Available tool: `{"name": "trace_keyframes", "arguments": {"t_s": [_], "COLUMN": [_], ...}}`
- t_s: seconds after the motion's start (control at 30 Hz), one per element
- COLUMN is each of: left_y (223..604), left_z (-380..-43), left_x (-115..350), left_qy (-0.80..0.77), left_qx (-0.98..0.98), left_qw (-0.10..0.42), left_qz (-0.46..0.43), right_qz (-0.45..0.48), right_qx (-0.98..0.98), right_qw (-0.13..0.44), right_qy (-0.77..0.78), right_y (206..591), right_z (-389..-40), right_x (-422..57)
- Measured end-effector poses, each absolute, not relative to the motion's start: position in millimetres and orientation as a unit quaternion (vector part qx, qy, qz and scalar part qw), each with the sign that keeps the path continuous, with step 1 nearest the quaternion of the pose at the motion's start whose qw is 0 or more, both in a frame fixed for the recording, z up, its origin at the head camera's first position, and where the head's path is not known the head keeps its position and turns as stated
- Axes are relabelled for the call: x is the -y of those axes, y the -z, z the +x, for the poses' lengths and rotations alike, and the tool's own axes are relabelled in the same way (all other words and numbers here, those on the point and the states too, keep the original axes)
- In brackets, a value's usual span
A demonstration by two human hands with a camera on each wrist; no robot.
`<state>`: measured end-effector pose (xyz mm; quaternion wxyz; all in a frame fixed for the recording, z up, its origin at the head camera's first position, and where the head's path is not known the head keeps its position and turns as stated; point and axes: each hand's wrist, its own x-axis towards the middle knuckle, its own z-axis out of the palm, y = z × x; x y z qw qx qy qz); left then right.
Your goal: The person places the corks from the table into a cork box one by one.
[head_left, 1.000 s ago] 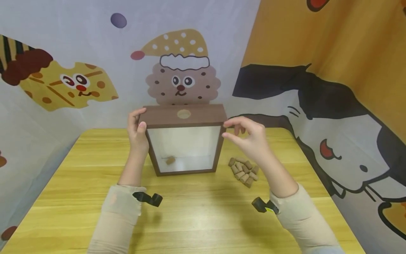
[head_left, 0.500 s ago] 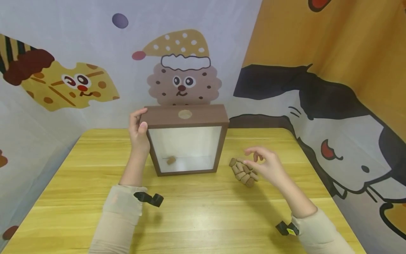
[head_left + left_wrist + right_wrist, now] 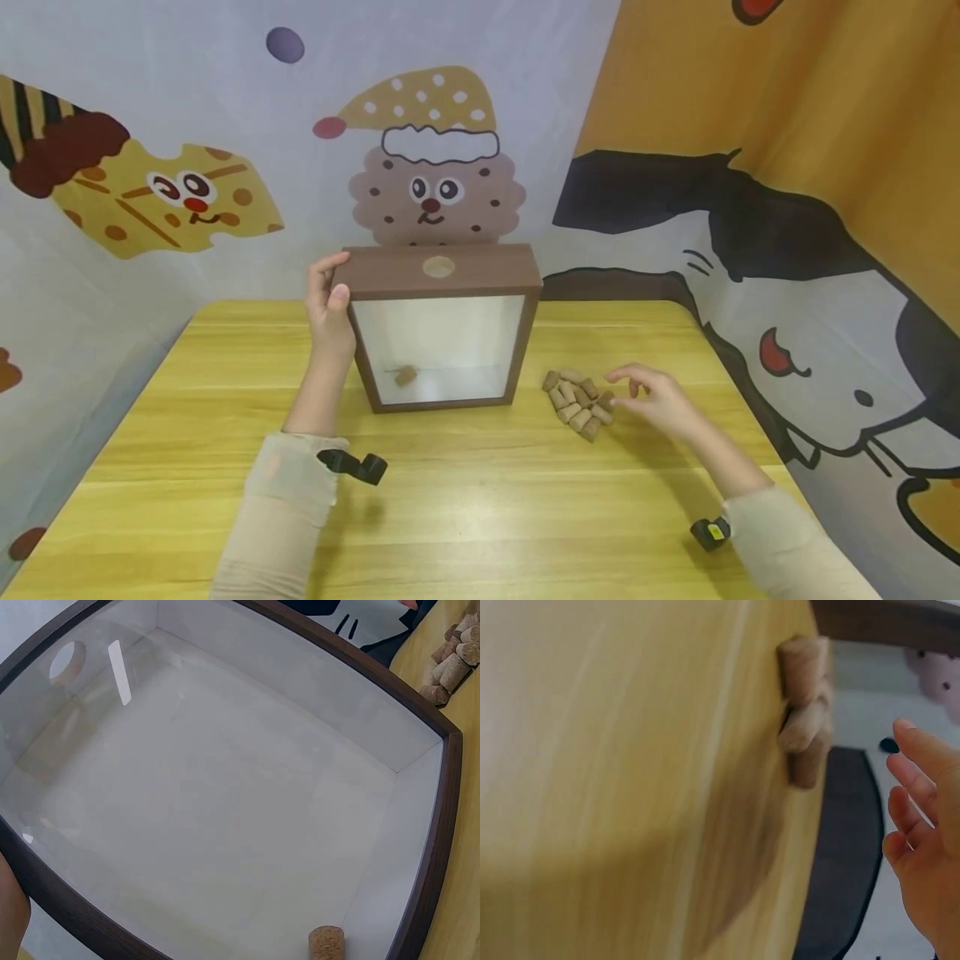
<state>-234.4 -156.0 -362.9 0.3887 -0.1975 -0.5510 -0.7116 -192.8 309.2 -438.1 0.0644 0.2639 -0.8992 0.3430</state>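
1. The left hand [image 3: 327,312] gripped the upper left corner of the brown box frame [image 3: 444,271], its fingers [image 3: 327,265] curled over the top edge and the thumb pressed against the front corner.
2. The frame stood upright on the yellow tabletop [image 3: 465,500], with a round hole [image 3: 438,267] in its top face just to the right of those fingers.
3. Behind the clear front pane [image 3: 225,787], a single cork [image 3: 405,376] lay on the frame's floor, below the left hand's fingers and apart from them.
4. The right hand [image 3: 660,400] hovered low over the tabletop with its fingers [image 3: 628,372] loosely spread and lightly bent, holding nothing.
5. A pile of loose corks [image 3: 579,402] lay on the tabletop just left of the right hand's fingertips, which were touching or nearly touching the nearest cork; I could not tell which.
6. The pile sat between the right hand's fingers and the frame's right side.
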Motion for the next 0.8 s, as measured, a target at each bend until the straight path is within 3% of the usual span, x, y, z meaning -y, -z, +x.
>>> {"name": "trace_keyframes", "arguments": {"t_s": [0.5,0.8], "left_y": [361,362], "left_z": [-234,-233], "left_x": [157,156], "left_qy": [0.709,0.710], "left_qx": [0.551,0.553], "left_qw": [0.394,0.388], "left_qz": [-0.198,-0.199], "right_qz": [0.304,0.276], "right_qx": [0.878,0.876], "right_qw": [-0.031,-0.078], "right_qy": [-0.369,-0.388], "right_y": [468,478], "right_z": [-217,-221], "right_x": [-327,-327]}}
